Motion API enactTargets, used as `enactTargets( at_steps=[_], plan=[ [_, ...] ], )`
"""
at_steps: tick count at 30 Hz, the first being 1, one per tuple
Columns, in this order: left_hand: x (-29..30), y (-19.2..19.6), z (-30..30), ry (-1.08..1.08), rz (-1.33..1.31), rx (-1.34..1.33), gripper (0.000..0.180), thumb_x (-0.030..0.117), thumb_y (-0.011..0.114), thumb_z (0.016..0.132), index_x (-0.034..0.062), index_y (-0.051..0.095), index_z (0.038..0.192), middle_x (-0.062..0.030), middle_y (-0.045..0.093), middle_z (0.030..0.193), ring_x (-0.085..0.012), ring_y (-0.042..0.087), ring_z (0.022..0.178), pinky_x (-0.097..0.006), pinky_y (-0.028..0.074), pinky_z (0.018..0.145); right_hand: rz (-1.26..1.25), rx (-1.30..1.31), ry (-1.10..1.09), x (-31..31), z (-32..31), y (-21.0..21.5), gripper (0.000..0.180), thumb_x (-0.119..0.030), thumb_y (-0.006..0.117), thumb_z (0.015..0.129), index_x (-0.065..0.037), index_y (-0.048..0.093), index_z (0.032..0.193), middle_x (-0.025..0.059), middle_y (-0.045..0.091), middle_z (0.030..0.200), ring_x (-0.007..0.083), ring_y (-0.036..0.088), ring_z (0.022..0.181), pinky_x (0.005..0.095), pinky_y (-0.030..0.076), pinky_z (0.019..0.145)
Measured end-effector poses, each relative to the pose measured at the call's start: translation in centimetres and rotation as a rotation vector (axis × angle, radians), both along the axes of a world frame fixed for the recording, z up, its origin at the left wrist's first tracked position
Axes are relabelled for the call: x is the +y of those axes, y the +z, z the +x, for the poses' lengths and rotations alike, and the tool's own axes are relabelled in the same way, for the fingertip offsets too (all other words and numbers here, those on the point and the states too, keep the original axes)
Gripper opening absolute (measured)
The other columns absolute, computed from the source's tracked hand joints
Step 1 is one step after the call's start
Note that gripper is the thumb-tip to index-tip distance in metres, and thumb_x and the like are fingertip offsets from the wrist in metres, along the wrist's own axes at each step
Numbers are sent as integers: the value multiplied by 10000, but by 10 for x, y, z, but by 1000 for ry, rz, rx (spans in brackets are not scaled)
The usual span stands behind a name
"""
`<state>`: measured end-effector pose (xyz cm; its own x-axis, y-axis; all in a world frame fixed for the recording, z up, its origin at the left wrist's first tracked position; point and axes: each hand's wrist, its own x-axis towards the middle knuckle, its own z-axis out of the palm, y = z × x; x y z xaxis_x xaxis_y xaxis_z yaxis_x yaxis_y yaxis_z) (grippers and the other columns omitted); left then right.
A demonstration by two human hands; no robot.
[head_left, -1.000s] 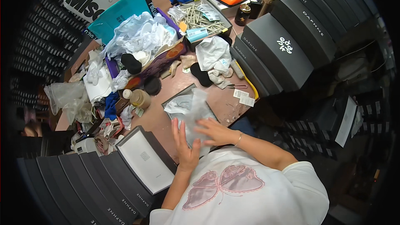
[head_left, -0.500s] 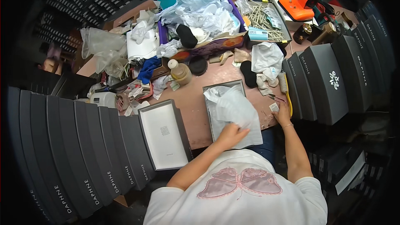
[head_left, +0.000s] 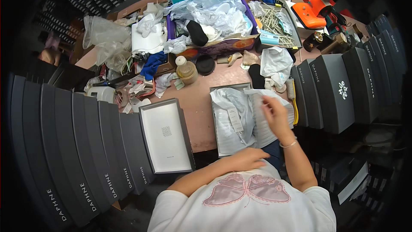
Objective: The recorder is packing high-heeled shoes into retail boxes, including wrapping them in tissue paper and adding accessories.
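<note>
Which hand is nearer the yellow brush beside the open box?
Right. The right hand is over the white tissue paper, close beside the yellow brush. The left hand rests at the open box's near edge, farther away.
</note>
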<state>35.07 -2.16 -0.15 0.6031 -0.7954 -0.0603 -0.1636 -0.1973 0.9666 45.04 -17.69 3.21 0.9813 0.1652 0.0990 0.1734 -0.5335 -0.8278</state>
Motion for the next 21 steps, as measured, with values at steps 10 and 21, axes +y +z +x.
enactTargets(
  at_steps=[10,21],
  plan=[
    [177,-37,-57,1045,870,-74,323,253,720,787,-13,568,888,-166,612,829,-347,591,744,-452,478,696,-748,7,313,-182,-85,-188,523,-145,610,846,-29,482,1340,158,542,1305,213,535,1165,331,428,980],
    [183,96,-64,1153,0,202,243,191,628,898,-42,635,966,-36,667,849,-104,602,748,-254,486,686,-710,-138,532,68,-38,-103,772,-398,630,858,-81,276,1468,215,294,1479,402,266,1375,493,186,1135]
  ],
)
